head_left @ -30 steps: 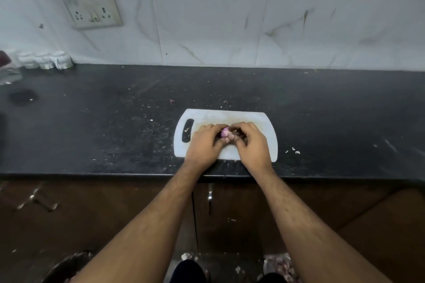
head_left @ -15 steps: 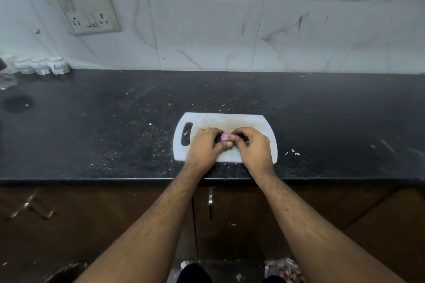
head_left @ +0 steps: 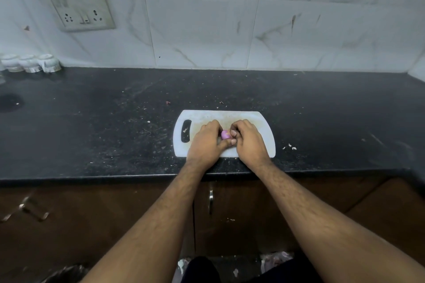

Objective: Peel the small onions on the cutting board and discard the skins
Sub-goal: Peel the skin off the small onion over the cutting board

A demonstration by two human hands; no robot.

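Note:
A small pink-purple onion [head_left: 225, 134] shows between my two hands, just above the white cutting board [head_left: 264, 131] near the counter's front edge. My left hand [head_left: 207, 142] grips the onion with curled fingers and thumb. My right hand [head_left: 249, 140] meets it from the right, its curled fingertips pinching at the onion. Most of the onion is hidden by the fingers. No other onions are visible on the board.
The board lies on a black stone counter [head_left: 92, 126] speckled with skin scraps [head_left: 291, 146]. White cups [head_left: 30, 63] stand at the back left below a wall socket [head_left: 80, 7]. Brown cabinet doors [head_left: 241, 213] lie below; debris lies on the floor [head_left: 276, 262].
Both hands stay together on the onion over the board, with only small finger shifts. The camera view has tilted slightly upward.

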